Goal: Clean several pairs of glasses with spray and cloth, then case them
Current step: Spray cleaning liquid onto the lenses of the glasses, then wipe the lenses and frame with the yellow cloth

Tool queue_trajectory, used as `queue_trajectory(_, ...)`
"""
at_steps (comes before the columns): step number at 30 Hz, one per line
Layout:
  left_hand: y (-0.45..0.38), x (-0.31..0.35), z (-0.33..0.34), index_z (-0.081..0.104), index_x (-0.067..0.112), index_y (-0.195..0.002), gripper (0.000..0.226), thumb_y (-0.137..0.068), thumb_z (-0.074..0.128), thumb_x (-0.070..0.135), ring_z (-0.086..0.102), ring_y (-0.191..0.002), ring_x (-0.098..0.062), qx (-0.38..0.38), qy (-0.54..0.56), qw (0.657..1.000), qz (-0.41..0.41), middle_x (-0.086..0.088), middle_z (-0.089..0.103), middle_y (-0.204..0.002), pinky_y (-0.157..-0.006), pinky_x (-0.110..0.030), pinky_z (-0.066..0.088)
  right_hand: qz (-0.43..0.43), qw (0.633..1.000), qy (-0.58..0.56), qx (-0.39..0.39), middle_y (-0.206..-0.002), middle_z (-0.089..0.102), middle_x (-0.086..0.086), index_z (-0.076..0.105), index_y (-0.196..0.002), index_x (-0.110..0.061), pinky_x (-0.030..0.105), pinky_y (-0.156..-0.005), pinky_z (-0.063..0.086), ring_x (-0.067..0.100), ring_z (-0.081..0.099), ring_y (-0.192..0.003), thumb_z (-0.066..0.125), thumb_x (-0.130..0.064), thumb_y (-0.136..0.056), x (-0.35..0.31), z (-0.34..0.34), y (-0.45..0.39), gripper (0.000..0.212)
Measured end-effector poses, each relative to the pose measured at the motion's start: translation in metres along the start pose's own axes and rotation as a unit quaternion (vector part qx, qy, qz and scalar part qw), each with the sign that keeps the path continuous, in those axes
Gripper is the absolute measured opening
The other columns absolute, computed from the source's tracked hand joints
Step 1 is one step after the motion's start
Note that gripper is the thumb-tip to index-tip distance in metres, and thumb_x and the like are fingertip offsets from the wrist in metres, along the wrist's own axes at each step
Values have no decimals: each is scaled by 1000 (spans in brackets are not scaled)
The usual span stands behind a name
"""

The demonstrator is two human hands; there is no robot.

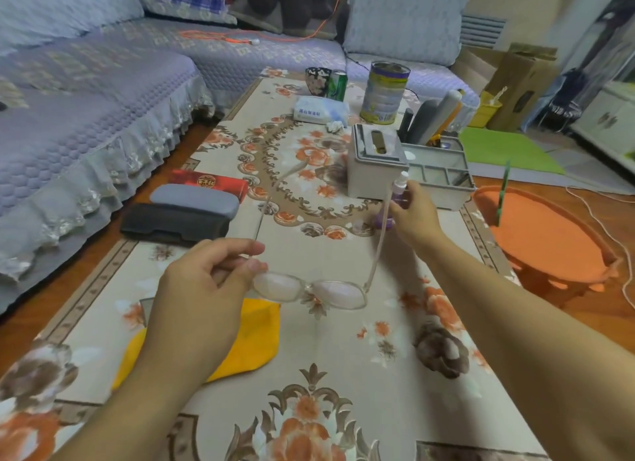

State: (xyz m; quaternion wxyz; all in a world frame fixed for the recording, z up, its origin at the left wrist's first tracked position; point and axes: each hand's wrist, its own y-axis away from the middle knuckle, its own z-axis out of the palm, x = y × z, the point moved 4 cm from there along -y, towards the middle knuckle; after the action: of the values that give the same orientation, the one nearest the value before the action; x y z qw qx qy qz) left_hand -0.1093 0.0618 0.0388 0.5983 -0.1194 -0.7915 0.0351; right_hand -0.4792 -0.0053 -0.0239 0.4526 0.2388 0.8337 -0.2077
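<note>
My left hand [206, 281] pinches a pair of clear-framed glasses [330, 294] at the left hinge, holding them above the table with both temples open and pointing away. Further out on the right, my right hand [415, 209] grips a small purple spray bottle [398, 192] with a white nozzle; its base is near the tabletop. Below my left hand a yellow cloth [254, 340] lies flat. At the table's left edge a grey glasses case [194, 201] rests on a black case [171, 225], both closed.
The table has a floral cover [343, 374]. A grey organiser box [376, 165] with a tray stands behind the bottle. A red box [209, 182], tissue pack [318, 111], tin can [385, 92] and cups sit further back. A sofa [86, 116] is left, an orange stool [546, 240] right.
</note>
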Motion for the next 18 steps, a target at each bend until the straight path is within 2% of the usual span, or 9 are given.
queue_trajectory(4,0,4,-2,73,24,-101,20,-97,62,8,69,-85,6,5,-3,1000,4,1,74,-95,-69,-1,45,23,999,20,-42,-119,65,2,54,-134,-20,46,-93,58,24,66,-106,69,-9,-92,4,2,3,46)
queue_trajectory(7,1,4,-13,73,24,-102,20,-98,61,9,69,-86,5,17,1,1000,3,3,75,-95,-68,-2,46,65,997,-39,3,-126,55,-3,37,-151,-22,39,-95,54,20,60,-110,70,-7,-91,-2,-10,22,70)
queue_trajectory(9,2,4,-25,73,25,-100,20,-98,62,8,70,-83,4,33,15,999,4,7,76,-88,-67,-6,49,96,993,-17,71,-122,55,-2,42,-146,-22,40,-94,52,23,59,-106,67,-9,-91,-4,-23,43,62)
queue_trajectory(11,5,0,-42,73,25,-98,21,-97,63,8,68,-77,6,47,24,999,-1,14,74,-82,-65,-8,50,115,988,24,98,-112,67,6,58,-119,-21,40,-84,55,28,65,-94,60,-10,-87,-9,-30,74,35)
queue_trajectory(12,7,-3,-53,73,25,-99,20,-97,63,8,67,-75,6,50,21,999,-4,16,74,-83,-64,-7,49,128,989,9,77,-103,70,10,62,-106,-19,39,-73,56,29,66,-82,57,-8,-85,-14,-28,93,24)
queue_trajectory(14,10,-15,-76,74,28,-100,19,-97,64,11,68,-75,2,57,14,998,-17,9,75,-89,-65,-12,51,154,986,-38,-42,-86,66,13,66,-92,-13,32,-56,49,25,59,-60,57,0,-90,-24,-13,134,16)
queue_trajectory(16,15,-26,-100,75,32,-98,21,-97,66,14,71,-83,-7,74,19,997,-25,6,75,-93,-69,-20,55,159,972,-28,-172,-77,63,10,68,-89,-8,30,-53,45,23,54,-55,62,-3,-94,-40,2,175,10)
queue_trajectory(18,22,-33,-122,75,33,-96,21,-96,67,14,70,-88,-9,94,15,995,-22,6,76,-96,-72,-24,53,160,951,-12,-265,-68,59,5,67,-88,-4,28,-49,42,19,51,-52,64,-13,-97,-56,17,210,13)
